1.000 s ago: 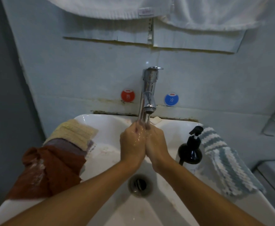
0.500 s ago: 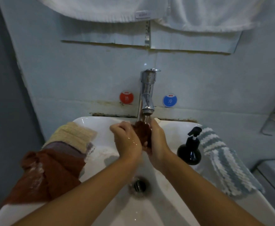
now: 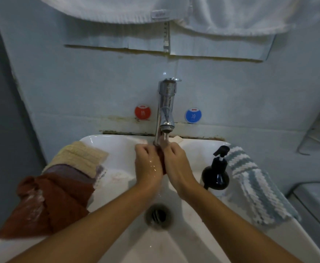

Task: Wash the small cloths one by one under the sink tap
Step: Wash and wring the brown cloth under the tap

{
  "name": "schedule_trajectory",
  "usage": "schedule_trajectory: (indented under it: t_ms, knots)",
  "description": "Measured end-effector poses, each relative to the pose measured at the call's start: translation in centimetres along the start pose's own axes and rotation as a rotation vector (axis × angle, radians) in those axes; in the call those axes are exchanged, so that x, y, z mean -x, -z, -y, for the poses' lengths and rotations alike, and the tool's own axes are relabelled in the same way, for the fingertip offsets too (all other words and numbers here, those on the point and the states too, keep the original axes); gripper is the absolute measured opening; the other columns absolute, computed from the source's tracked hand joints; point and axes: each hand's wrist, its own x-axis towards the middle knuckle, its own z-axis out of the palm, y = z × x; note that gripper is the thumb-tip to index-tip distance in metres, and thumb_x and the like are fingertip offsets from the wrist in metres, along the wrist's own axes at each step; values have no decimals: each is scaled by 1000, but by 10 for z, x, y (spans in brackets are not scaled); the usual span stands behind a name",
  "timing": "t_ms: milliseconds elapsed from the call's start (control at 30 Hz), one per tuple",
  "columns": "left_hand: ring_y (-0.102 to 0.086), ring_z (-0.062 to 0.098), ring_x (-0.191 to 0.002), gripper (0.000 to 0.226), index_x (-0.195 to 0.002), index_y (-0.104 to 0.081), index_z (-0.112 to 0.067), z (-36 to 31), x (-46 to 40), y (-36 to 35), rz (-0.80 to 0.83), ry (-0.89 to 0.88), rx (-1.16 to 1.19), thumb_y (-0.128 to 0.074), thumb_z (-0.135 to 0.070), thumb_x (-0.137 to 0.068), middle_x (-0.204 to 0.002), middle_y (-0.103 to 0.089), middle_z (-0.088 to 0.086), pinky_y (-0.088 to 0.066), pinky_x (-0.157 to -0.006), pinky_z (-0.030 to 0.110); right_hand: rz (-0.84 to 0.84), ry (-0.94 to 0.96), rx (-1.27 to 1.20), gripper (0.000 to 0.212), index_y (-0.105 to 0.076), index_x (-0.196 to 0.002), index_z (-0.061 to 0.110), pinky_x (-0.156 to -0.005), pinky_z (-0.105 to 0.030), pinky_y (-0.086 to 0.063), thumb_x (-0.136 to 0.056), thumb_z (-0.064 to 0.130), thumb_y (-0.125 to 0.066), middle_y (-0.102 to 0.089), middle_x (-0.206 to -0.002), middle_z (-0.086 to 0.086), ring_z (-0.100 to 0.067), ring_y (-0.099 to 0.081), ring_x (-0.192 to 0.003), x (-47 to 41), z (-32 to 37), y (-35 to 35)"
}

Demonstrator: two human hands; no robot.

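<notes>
Both hands—left hand (image 3: 149, 164), right hand (image 3: 176, 164)—have fingers curled round the small rust-brown cloth (image 3: 162, 161) under the chrome tap (image 3: 166, 109); we'd rub it within the stream—over the white sink basin (image 3: 117, 149).

prob. bathroom, sink (image 3: 106, 143), tap (image 3: 165, 105), towels (image 3: 231, 18)

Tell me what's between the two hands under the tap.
A small dark red cloth, pressed between the left hand and right hand, seen in the head view.
</notes>
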Motion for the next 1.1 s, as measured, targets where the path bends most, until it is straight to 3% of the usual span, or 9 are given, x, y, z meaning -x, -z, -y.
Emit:
schedule_trajectory:
  t_ms: [100,267,367,467,533,667,767,900,1100]
  knots:
    - [-62,25,-91,34,-111,-51,-9,-5,-7,5,-88,102,-5,-35,-36,-101,-103,-63,16,-54,-74,37,-4,56,-18,32,-60,-106,12,-81,-31,-55,-104,39,-43,-66,-94,-8,-20,-64,-88,-2,-4,-4]
    - [-62,19,-88,7,-102,-44,-24,-6,19,-1,-17,-208,-149,-38,-25,-104,-91,-59,-2,-56,-79,42,32,-16,41,32,-65,-106,11,-63,-16,-55,-108,29,-39,-70,-90,-5,-11,-67,-76,-2,-10,2]
    - [-60,19,-85,14,-100,-48,-22,-3,-2,-1,-90,-98,-118,-37,-30,-104,-88,-57,0,-57,-76,44,41,4,-122,30,-61,-109,12,-74,-26,-55,-107,29,-36,-66,-96,-8,-13,-64,-85,1,1,1]
    - [-61,8,-82,19,-98,-54,-25,9,-3,-2,7,-199,-255,-38,-35,-104,-88,-60,-5,-57,-77,40,21,51,86,23,-60,-109,19,-72,-15,-51,-107,31,-41,-65,-96,6,-8,-64,-89,-4,-5,-10]
    - [-60,11,-88,16,-103,-50,-22,9,7,-2,48,-259,-280,-38,-34,-103,-97,-59,-1,-55,-80,37,21,46,234,20,-61,-109,23,-72,-16,-50,-106,35,-45,-63,-99,9,-6,-62,-89,-7,-12,-10]
    - [-65,18,-82,28,-96,-56,-23,8,6,0,40,-330,-331,-33,-36,-104,-86,-66,0,-57,-78,44,-27,-23,75,33,-67,-98,22,-65,-17,-54,-107,37,-38,-71,-87,4,-4,-67,-76,-4,-8,1]
    - [-63,15,-71,34,-80,-58,-22,7,4,1,-11,-349,-364,-36,-29,-104,-72,-64,-1,-55,-69,36,-63,-45,-1,39,-67,-93,17,-70,-30,-57,-107,37,-37,-71,-84,-6,-18,-68,-78,1,-1,-3]
    - [-55,12,-61,40,-67,-54,-18,0,3,2,-28,-296,-354,-38,-20,-103,-65,-58,0,-40,-55,26,-136,-107,-37,43,-67,-95,8,-78,-48,-57,-107,34,-35,-70,-91,-19,-34,-67,-89,0,1,-9]
    - [-54,9,-59,33,-82,-64,-13,-6,2,-1,16,-189,-457,-42,-26,-102,-67,-60,0,-36,-47,17,-187,-138,-35,43,-67,-87,8,-69,-39,-54,-107,31,-37,-70,-82,-16,-25,-66,-76,-3,2,-8]
